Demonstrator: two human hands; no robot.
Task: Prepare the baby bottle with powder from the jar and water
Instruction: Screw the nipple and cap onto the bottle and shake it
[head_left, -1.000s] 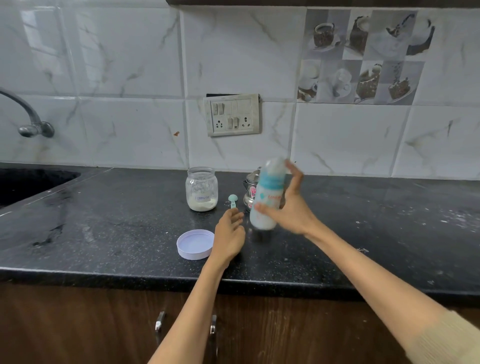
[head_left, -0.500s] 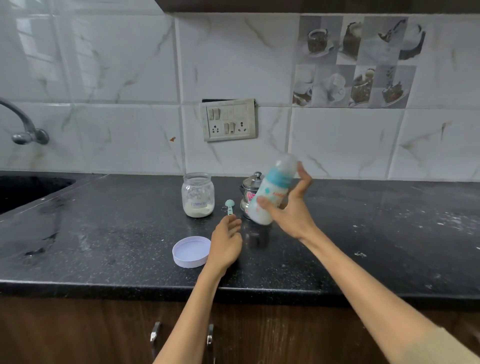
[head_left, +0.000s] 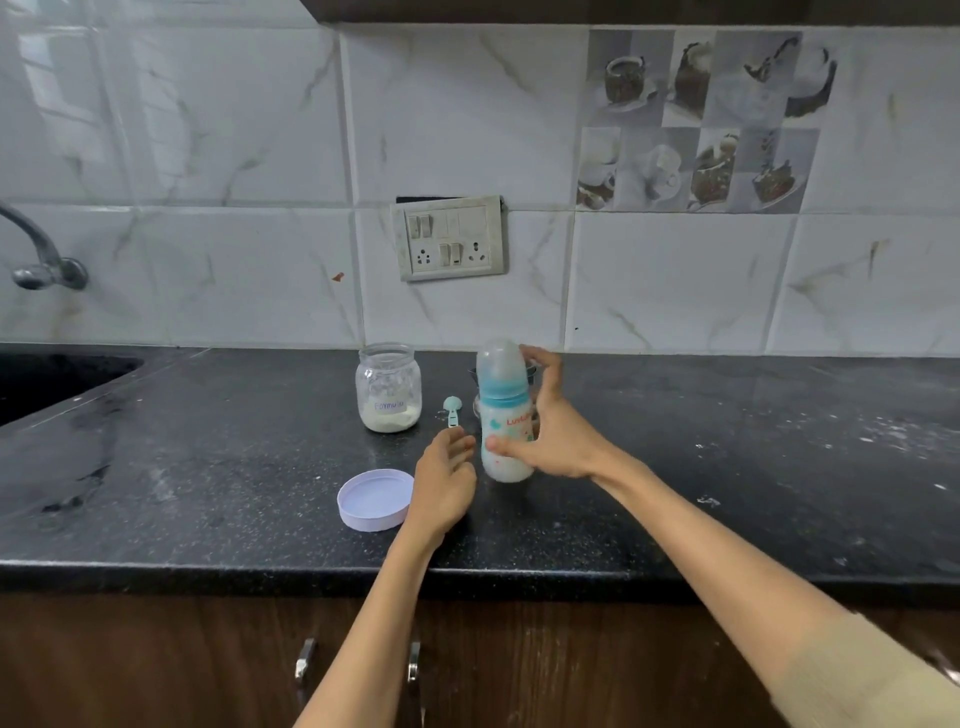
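Head view: the right hand (head_left: 558, 441) is grasping a capped baby bottle (head_left: 504, 410) upright just above the dark desk (head_left: 208, 467). The left hand (head_left: 447, 483) is resting relaxed beside it, holding nothing. An open powder jar (head_left: 388, 387), a small teal scoop (head_left: 452, 410) and a white lid (head_left: 375, 500) are sitting nearby.

Right hand (head_left: 558, 441) fingers curled in grip; left hand (head_left: 447, 480) relaxed, empty.
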